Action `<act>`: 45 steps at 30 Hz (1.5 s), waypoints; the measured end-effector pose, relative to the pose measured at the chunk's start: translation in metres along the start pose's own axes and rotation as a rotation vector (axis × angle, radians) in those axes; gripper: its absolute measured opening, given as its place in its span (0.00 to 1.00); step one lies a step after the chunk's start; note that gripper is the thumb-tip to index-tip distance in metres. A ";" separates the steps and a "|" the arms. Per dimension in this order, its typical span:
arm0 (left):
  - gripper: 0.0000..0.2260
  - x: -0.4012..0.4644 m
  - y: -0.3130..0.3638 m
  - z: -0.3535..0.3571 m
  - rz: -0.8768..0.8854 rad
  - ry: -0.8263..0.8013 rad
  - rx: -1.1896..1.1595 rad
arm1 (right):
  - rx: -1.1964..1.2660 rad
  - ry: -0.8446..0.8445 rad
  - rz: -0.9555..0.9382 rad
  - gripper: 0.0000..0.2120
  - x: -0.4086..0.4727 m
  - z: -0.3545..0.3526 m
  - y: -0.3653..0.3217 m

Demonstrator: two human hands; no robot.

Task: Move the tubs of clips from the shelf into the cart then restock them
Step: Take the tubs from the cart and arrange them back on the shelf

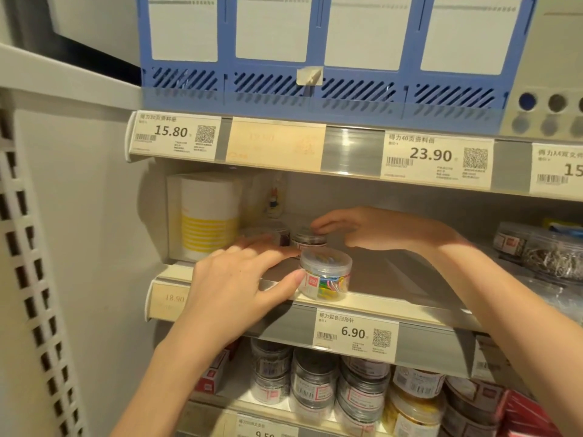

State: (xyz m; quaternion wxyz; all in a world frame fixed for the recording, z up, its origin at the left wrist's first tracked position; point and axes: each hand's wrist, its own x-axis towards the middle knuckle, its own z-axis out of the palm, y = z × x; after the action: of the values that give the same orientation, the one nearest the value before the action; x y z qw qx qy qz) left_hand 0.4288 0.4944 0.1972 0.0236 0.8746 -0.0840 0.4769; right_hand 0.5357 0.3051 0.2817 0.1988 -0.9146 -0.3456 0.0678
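The left hand (233, 288) is set against the near tub of coloured clips (325, 274), thumb touching its left wall, fingers nearly straight across the lid edge; a full clamp isn't seen. The right hand (375, 230) is held relaxed, fingers apart, fingertips at a dark-lidded tub (307, 239) farther back; nothing is held. Judged best: each tub should be gripped round the wall, lifted clear w/o knocking neighbours. The shelf (394, 305) is narrow, w/ a 6.90 price tag (355, 335) below; more tubs (315, 380) are stacked on the lower shelf.
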 end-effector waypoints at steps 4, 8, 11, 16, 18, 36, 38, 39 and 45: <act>0.19 0.000 0.000 0.002 0.020 0.020 0.013 | -0.003 -0.002 0.027 0.29 0.006 -0.002 0.005; 0.20 0.001 0.001 0.002 0.023 0.026 0.030 | -0.067 -0.041 0.058 0.30 0.014 -0.004 0.007; 0.20 0.000 0.000 0.002 0.024 0.016 0.033 | -0.057 -0.051 0.086 0.30 0.022 -0.005 0.004; 0.19 0.000 0.001 0.001 0.035 0.020 0.040 | 0.040 -0.042 0.134 0.31 0.042 -0.004 -0.004; 0.19 0.001 0.001 0.001 0.036 0.021 0.039 | 0.076 -0.042 0.142 0.31 0.049 -0.002 -0.007; 0.19 0.001 0.002 0.001 0.013 0.022 0.024 | 0.123 -0.043 0.057 0.32 0.080 0.006 -0.014; 0.19 0.001 0.003 0.001 0.008 0.022 0.021 | 0.119 -0.026 0.032 0.32 0.081 0.007 -0.016; 0.19 0.001 0.003 0.001 0.006 0.022 0.018 | 0.116 -0.025 0.017 0.32 0.081 0.009 -0.017; 0.18 0.002 0.005 0.000 -0.018 0.036 0.021 | -0.046 -0.056 -0.072 0.35 0.086 0.013 -0.012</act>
State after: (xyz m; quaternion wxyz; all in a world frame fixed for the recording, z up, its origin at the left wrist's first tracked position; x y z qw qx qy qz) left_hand 0.4291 0.4891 0.1980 0.0201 0.8667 -0.0706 0.4934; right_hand 0.5899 0.3744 0.2760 0.1704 -0.9035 -0.3854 0.0781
